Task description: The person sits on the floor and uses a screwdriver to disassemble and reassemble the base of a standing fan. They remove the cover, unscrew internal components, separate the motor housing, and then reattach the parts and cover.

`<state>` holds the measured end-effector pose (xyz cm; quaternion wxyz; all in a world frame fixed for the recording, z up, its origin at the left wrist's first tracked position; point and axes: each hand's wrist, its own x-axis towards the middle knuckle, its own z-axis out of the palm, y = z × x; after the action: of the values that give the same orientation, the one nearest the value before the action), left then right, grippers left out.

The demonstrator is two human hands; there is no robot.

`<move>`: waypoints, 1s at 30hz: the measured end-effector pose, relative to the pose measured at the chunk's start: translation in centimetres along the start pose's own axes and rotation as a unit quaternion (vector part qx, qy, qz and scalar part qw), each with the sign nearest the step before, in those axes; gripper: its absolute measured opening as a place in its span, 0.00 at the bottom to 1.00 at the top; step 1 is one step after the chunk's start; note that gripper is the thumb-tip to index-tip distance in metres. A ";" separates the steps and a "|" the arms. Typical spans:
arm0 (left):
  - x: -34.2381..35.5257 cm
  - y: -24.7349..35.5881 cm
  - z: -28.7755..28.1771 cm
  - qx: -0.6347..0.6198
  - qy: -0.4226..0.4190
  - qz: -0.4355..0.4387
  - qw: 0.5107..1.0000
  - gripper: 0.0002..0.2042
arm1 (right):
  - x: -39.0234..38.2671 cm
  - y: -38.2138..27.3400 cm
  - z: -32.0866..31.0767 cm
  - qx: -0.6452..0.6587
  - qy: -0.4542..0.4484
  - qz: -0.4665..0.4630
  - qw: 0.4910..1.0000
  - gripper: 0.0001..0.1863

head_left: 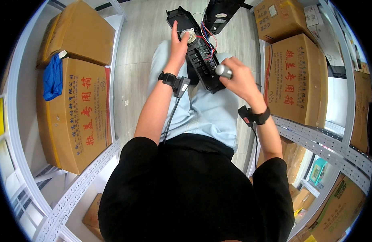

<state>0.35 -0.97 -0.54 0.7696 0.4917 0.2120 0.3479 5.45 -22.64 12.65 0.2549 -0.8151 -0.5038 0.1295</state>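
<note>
A long black plastic housing [198, 60] lies slantwise over my lap, with several compartments or slots along its nearer half. My left hand [178, 47] grips it near the far end, index finger stretched along the edge and thumb against a round, pale, clear-looking part [189, 35]. My right hand [239, 77] is wrapped round a thick handle with a rounded silver-grey end [224, 71], just above the housing's near right side; the tool's other end is hidden. Red, blue and white wires [210, 39] run from the housing to a second black piece [220, 16] beyond it.
Metal shelving with large cardboard boxes [83, 113] stands on my left, a blue cloth [53, 78] hanging over one. More boxes [290, 80] fill the perforated shelf [307, 131] on my right. Cables [173, 115] trail from both wrist straps. Pale wood-look floor [131, 80] lies below.
</note>
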 end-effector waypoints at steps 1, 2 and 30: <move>0.2 -0.3 -0.2 -0.005 0.000 -0.002 1.000 0.33 | 0.0 0.9 1.4 -0.016 -0.024 0.003 1.000 0.14; 0.3 -0.6 -0.3 -0.009 -0.001 -0.004 1.000 0.33 | -0.1 1.7 2.6 -0.032 -0.049 0.007 0.998 0.13; 0.9 -1.7 -1.2 -0.009 0.047 -0.046 0.998 0.45 | 14.4 -1.2 2.9 -0.042 0.058 -0.028 0.997 0.15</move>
<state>0.73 -0.02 -2.53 0.7785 0.4577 0.2669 0.3365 9.78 -8.57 11.51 0.2528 -0.8167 -0.5159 0.0541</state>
